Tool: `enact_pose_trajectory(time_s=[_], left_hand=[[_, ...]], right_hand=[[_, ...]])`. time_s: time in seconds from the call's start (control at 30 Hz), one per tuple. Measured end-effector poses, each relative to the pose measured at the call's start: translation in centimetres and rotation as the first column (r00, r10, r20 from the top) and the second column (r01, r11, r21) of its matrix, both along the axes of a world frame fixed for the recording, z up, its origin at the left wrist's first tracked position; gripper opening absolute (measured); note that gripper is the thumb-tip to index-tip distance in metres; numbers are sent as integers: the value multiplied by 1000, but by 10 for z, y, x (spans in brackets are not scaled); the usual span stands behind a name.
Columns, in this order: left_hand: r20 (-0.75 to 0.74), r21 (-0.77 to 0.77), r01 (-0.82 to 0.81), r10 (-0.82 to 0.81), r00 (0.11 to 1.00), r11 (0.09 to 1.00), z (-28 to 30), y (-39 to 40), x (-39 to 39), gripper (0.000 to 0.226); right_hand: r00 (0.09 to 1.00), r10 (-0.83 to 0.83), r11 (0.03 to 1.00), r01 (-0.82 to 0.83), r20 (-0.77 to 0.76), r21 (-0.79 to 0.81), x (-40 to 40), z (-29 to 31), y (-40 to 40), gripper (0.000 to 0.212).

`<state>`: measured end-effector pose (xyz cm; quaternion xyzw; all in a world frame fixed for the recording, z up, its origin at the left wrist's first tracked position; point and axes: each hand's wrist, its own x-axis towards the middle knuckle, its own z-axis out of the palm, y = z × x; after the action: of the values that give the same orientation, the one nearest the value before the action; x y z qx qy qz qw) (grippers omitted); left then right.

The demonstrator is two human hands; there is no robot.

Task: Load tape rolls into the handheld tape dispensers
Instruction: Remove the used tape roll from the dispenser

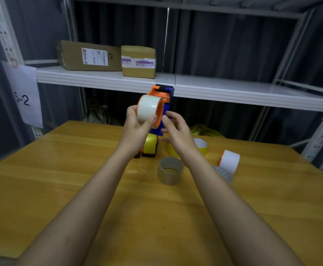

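I hold a blue and orange tape dispenser [167, 104] upright above the wooden table [60, 179]. A pale clear tape roll [148, 108] sits on its orange hub. My left hand [137, 123] grips this roll between thumb and fingers. My right hand [176, 127] holds the dispenser's blue body from the right. Below my hands a second dispenser with a yellow roll [150, 146] lies on the table, partly hidden by my left wrist.
Loose rolls lie on the table: a brown one [170, 170], a yellow one [202, 145], a white one with an orange core [229, 160] and a grey patterned one [224, 174]. A white metal shelf [233, 87] behind carries two cardboard boxes [89, 55].
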<state>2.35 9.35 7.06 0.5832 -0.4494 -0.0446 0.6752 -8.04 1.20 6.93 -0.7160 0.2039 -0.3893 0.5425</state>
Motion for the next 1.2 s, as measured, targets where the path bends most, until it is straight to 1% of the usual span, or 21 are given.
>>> enact_pose_trajectory(time_s=[0.07, 0.17, 0.23, 0.33, 0.37, 0.43, 0.53, 0.6, 0.7, 0.77, 0.87, 0.97, 1.07, 1.2], left_hand=[[-2, -1, 72, -72, 997, 997, 4, -2, -16, 35], [-13, -27, 148, -148, 989, 989, 8, -4, -33, 34], [-11, -27, 208, -208, 978, 978, 8, -6, -39, 33], [-10, 5, 300, -300, 954, 954, 4, -8, -45, 29], [-15, 4, 325, -325, 946, 946, 3, -8, -47, 24], [-25, 6, 348, -347, 937, 938, 1, -7, -51, 17], [-26, 50, 364, -363, 931, 930, 0, -5, -57, 12], [-31, 66, 352, -351, 936, 934, -1, -5, -58, 16], [-108, 72, 340, -332, 937, 938, 0, -7, -60, 31], [-141, 66, 350, -338, 930, 935, 1, -8, -61, 30], [-181, 66, 381, -364, 914, 922, 0, -10, -65, 26], [-274, 57, 396, -368, 889, 916, -6, -9, -65, 24], [-362, 53, 408, -363, 858, 911, -13, -9, -64, 26], [-470, 41, 423, -356, 808, 905, -22, -11, -63, 26]], right_hand=[[998, -3, 1000, 3, 55, 5, -8, 5, -1, 47], [994, -50, 998, 54, 99, -44, -20, 7, -4, 56], [992, -34, 999, 38, 119, -30, -30, 6, -3, 60], [986, 30, 999, -32, 163, 10, -42, 6, -2, 51], [984, 28, 999, -33, 177, 21, -45, 6, -2, 50], [982, 11, 999, -20, 190, 44, -49, 4, -3, 55], [981, -21, 997, 7, 192, 75, -53, -1, -5, 53], [978, -50, 996, 34, 201, 86, -55, -6, -7, 51], [978, -73, 996, 61, 193, 68, -59, -12, -9, 45], [978, -58, 997, 46, 202, 65, -61, -14, -8, 42], [977, -40, 998, 31, 209, 47, -67, -17, -7, 43], [978, -23, 1000, 19, 205, 21, -73, -24, -6, 44], [985, -14, 1000, 15, 172, -4, -77, -31, -4, 50], [989, -19, 992, 38, 147, -124, -79, -39, -4, 59]])
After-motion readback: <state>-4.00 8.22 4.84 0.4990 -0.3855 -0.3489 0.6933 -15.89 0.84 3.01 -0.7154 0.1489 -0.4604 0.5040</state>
